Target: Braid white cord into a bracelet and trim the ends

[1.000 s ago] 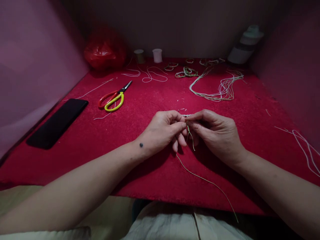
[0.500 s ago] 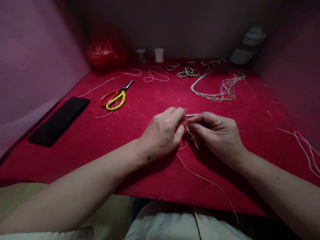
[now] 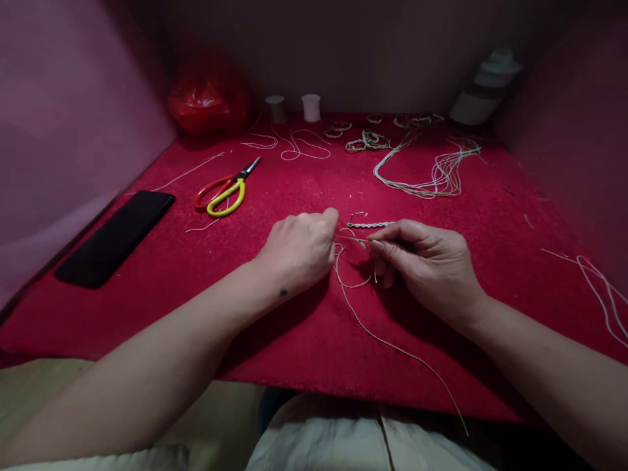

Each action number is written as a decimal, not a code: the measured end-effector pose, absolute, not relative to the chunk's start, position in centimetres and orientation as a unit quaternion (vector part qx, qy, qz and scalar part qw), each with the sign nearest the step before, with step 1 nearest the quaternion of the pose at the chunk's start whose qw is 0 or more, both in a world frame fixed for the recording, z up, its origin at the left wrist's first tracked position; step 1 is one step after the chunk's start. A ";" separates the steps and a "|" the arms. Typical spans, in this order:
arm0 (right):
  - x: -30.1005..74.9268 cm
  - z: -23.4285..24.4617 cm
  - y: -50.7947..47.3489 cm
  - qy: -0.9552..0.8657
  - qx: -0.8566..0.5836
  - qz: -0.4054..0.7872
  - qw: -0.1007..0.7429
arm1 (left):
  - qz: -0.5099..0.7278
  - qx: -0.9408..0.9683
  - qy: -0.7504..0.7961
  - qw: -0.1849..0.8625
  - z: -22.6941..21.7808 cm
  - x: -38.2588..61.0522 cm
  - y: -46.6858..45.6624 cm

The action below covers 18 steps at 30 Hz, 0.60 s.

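Note:
Between my hands runs a thin greenish-beige cord (image 3: 352,237), stretched nearly level. My left hand (image 3: 305,243) is closed on its left part, with the fingertips hidden behind the knuckles. My right hand (image 3: 424,261) pinches the cord between thumb and forefinger, beside a small knotted green section. Just beyond, a white braided bracelet (image 3: 369,226) lies on the red cloth, its right end hidden by my right hand. A long tail of the cord loops below my hands and trails to the table's front edge.
Scissors (image 3: 226,194) with red and yellow handles and a black phone (image 3: 115,237) lie at left. Farther back are a red plastic bag (image 3: 209,104), thread spools (image 3: 311,108), braided loops (image 3: 367,141), a bundle of cords (image 3: 426,190) and a bottle (image 3: 485,91).
My left hand has moved left, away from my right hand, drawing the cord out between them. More of the braided bracelet now shows. My right hand has barely moved.

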State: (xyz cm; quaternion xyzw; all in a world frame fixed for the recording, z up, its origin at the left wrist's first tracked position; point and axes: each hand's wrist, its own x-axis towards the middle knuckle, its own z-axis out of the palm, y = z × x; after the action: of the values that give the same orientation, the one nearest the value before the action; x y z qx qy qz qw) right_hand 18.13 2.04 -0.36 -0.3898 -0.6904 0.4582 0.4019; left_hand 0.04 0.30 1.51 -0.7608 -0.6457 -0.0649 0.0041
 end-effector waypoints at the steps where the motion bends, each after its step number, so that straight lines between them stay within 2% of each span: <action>1: 18.2 -0.3 2.0 -0.698 -0.395 0.449 0.394 | -0.034 -0.758 -0.651 0.022 1.5 -0.1 0.4; 4: 18.3 -0.2 1.9 -0.703 -0.404 0.444 0.381 | -0.008 -0.760 -0.650 0.020 1.7 -0.6 0.9; 6: 18.3 -0.2 2.0 -0.698 -0.403 0.453 0.380 | -0.053 -0.757 -0.651 -0.010 1.9 -0.9 1.1; 10: 18.3 -0.4 2.1 -0.693 -0.403 0.457 0.386 | -0.211 -0.739 -0.621 -0.154 2.8 -0.9 1.0; 13: 18.3 -0.3 2.2 -0.690 -0.402 0.461 0.387 | -0.254 -0.734 -0.578 -0.252 3.0 -0.7 0.7; 18: 18.3 -0.2 2.3 -0.676 -0.399 0.477 0.394 | -0.248 -0.763 -0.558 -0.211 1.9 -0.2 0.7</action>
State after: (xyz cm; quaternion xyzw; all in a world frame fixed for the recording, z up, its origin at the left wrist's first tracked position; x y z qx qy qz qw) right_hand 18.25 2.29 -0.18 -0.3988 -0.6764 0.4775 0.3943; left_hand -0.17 0.73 1.86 -0.7634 -0.5580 -0.2476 -0.2110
